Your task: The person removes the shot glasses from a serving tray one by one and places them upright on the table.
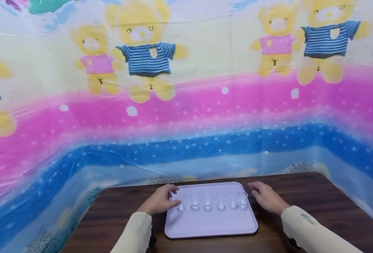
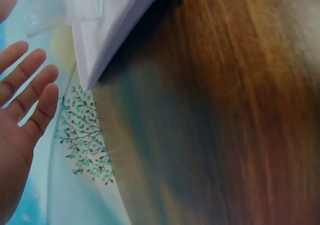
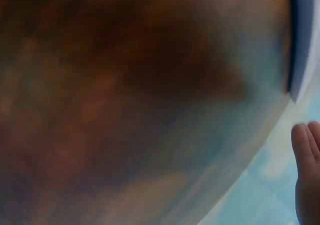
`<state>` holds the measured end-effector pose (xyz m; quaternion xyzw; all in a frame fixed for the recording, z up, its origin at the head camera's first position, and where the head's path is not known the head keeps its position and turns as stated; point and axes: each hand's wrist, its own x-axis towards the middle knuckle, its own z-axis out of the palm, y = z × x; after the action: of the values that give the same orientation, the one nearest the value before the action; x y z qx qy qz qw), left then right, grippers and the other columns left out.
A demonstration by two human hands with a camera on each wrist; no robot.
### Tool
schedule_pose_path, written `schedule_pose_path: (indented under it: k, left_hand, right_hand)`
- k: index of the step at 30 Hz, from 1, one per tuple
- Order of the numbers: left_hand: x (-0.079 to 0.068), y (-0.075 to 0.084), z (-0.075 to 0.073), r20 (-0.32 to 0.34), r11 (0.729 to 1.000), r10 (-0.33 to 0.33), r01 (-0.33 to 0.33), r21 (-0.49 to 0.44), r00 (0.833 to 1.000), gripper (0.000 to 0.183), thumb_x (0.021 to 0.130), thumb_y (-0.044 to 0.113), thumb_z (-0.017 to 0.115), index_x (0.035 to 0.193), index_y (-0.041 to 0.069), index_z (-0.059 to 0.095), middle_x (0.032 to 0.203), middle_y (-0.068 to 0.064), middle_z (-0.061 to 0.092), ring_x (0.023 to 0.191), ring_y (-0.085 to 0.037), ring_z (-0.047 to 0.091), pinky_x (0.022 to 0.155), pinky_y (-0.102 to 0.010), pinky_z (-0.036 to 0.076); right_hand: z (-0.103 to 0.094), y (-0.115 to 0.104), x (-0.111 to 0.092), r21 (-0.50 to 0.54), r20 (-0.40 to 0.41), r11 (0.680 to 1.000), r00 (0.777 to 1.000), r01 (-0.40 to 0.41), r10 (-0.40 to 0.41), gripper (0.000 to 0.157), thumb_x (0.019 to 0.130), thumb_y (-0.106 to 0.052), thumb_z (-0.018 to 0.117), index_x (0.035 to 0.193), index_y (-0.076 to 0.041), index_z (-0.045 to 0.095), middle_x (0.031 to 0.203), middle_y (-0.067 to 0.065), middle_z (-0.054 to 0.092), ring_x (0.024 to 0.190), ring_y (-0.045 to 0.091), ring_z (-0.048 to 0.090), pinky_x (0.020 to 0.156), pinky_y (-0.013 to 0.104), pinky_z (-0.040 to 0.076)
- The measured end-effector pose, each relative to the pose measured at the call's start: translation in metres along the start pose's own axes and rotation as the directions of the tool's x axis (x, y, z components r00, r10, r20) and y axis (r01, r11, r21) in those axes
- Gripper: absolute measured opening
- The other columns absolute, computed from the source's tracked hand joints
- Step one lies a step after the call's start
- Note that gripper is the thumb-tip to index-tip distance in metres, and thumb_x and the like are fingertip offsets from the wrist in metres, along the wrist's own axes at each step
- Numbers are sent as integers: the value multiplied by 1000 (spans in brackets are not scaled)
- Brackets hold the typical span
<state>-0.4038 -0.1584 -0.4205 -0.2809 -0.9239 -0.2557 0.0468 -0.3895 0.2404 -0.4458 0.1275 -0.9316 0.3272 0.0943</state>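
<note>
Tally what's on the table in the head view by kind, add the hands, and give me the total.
Clear cups: 6
Lilac tray: 1
Hands: 2, the left hand and the right hand
Total: 9

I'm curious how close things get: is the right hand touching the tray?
Apart. The right wrist view shows a gap, with pale backdrop visible between the right hand and the tray.
</note>
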Motion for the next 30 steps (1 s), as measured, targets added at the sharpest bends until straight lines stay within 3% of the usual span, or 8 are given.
schedule_pose_path:
  k: [3, 10, 14, 20, 26, 30]
  left_hand:
    - [-1, -5, 2, 3, 1000, 1, -1, -24, 1000, 41, 75, 32, 65, 106, 8, 55, 94, -3, 55, 81, -20, 52, 64, -29, 42]
    - [3, -10, 8, 19, 997, 27, -25, -76, 999, 35, 75, 31, 65, 100, 8, 57, 86, -2, 56, 76, -17, 52, 62, -27, 42]
    - [6, -10, 10, 23, 997, 21, -19, -72, 1000, 32, 75, 30, 65, 99, 10, 58, 84, 1, 56, 73, -11, 50, 60, -25, 42]
    - [9, -5, 8, 22, 997, 33, -32, -71, 999, 27, 76, 25, 65, 97, 9, 59, 83, 2, 55, 72, -14, 51, 58, -24, 42]
    - [10, -11, -1, -74, 996, -27, 21, -82, 997, 26, 77, 25, 63, 99, 10, 59, 82, 2, 54, 70, -11, 49, 57, -26, 42]
    - [12, -22, -9, -183, 996, -63, 50, -78, 981, 24, 77, 22, 64, 98, 9, 59, 77, 3, 53, 67, -11, 49, 56, -26, 42]
  right_hand:
    - [6, 1, -3, 9, 46, 1000, 999, -11, 11, 28, 83, -8, 53, 111, -6, 53, 102, 4, 55, 91, 18, 52, 75, 38, 42]
    - [9, 9, -4, 7, 111, 1000, 993, 26, -26, 25, 77, -10, 63, 101, -7, 57, 86, -2, 55, 77, 10, 51, 68, 31, 43]
    - [10, 14, -1, 15, 170, 998, 984, 53, -55, 24, 77, -12, 63, 99, -8, 56, 83, -3, 55, 75, 11, 51, 66, 31, 42]
    - [10, 15, -2, 44, 195, 998, 979, 44, -52, 24, 78, -11, 62, 101, -7, 55, 85, -1, 54, 76, 12, 51, 66, 31, 42]
    - [11, 16, -3, 59, 192, 996, 979, 62, -72, 25, 79, -12, 62, 102, -7, 55, 86, -2, 54, 77, 11, 51, 66, 30, 42]
    - [10, 15, -4, 46, 185, 997, 980, 61, -69, 26, 79, -12, 62, 103, -8, 55, 87, -2, 54, 77, 11, 51, 66, 30, 42]
